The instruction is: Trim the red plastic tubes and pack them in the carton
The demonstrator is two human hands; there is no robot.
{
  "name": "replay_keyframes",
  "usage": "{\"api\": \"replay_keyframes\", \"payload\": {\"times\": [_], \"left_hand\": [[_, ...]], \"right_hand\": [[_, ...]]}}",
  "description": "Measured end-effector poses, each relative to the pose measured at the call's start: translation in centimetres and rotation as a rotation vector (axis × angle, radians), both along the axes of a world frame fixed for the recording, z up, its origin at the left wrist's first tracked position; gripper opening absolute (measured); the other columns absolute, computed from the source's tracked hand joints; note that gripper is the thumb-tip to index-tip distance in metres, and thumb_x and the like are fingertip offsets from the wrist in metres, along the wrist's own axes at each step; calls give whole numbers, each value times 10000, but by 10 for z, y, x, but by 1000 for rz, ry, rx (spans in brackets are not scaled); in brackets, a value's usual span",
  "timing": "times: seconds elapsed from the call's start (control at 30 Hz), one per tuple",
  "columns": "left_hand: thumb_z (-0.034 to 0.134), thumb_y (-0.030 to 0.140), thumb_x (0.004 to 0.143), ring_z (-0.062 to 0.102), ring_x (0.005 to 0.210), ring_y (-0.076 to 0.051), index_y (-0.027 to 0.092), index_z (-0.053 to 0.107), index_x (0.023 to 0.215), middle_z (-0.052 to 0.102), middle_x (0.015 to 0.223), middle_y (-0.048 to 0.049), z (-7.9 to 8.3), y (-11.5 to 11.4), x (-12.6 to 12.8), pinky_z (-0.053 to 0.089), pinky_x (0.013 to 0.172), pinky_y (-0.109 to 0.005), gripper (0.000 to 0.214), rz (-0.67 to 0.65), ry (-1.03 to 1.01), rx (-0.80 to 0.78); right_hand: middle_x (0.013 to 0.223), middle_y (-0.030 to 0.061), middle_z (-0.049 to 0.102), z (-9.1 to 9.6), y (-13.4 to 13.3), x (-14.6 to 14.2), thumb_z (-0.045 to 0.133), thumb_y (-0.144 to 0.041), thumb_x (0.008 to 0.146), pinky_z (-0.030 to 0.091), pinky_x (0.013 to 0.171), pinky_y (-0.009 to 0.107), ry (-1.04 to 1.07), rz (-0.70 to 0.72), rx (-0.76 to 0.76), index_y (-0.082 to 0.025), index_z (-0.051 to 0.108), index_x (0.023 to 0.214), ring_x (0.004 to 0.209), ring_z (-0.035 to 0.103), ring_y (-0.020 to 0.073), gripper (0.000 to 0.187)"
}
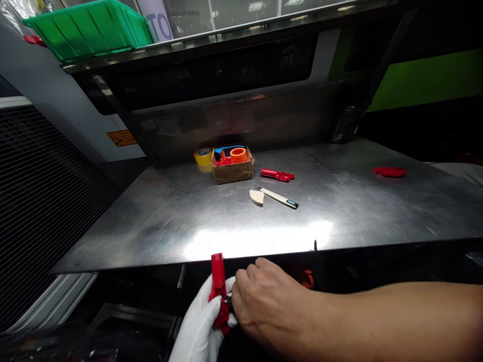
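Below the front edge of the steel table (339,211), my left hand (199,327), in a white glove, grips a red plastic part (219,289) that stands upright. My bare right hand (264,301) is curled beside it, fingers pinched against the part's middle. What the right fingertips hold is hidden. Another red part (307,278) shows just behind my right hand in the dark under the table edge.
On the table lie a small cardboard box (233,171) with orange, blue and red pieces, a yellow tape roll (203,156), a red part (277,174), a craft knife (277,197), a cream wedge (257,197) and a far red part (390,171). A green bin (90,30) sits on the shelf.
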State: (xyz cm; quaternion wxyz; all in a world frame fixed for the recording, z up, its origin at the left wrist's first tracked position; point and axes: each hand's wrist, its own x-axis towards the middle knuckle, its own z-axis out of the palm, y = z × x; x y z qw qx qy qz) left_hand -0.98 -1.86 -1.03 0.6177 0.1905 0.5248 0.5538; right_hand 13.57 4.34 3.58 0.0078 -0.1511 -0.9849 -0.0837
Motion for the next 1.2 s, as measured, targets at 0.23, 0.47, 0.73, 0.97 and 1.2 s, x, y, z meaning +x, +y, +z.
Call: {"api": "replay_keyframes", "payload": {"times": [0.23,0.47,0.73,0.97,1.2], "left_hand": [[658,245,804,632,686,-159,216,538,1321,640,1241,-112,0,-1,-2,477,650,-289,532,-20,-29,-11],[675,250,788,649,805,-197,226,625,1225,669,1204,-74,1,1,-2,486,648,-258,440,-5,-17,6],[673,246,788,624,640,-143,274,513,1353,665,1198,-93,0,1,-1,477,646,-277,588,-28,-20,-21],[649,194,807,565,628,-114,224,586,1272,691,1089,-80,-1,2,-2,448,617,-252,470,-27,-79,-16],[607,198,846,580,806,-162,200,561,1273,664,1138,-84,2,5,-8,454,673,-277,429,-32,-124,-49]], "right_hand": [[743,84,508,-8,-6,2,538,-276,785,406,803,468,104,-181,124,-112,610,867,699,453,236,197],[721,87,497,-10,-10,0,497,-247,793,424,665,423,138,-213,120,-110,596,828,666,432,224,173],[772,100,517,-5,-7,4,533,-303,798,419,738,460,77,-145,54,-103,601,880,701,457,237,227],[685,49,467,3,3,5,574,-255,795,391,551,373,-47,6,9,-125,590,830,594,410,196,136],[679,33,471,10,5,3,590,-217,804,396,542,339,-84,-37,-76,-141,583,811,589,409,181,77]]}}
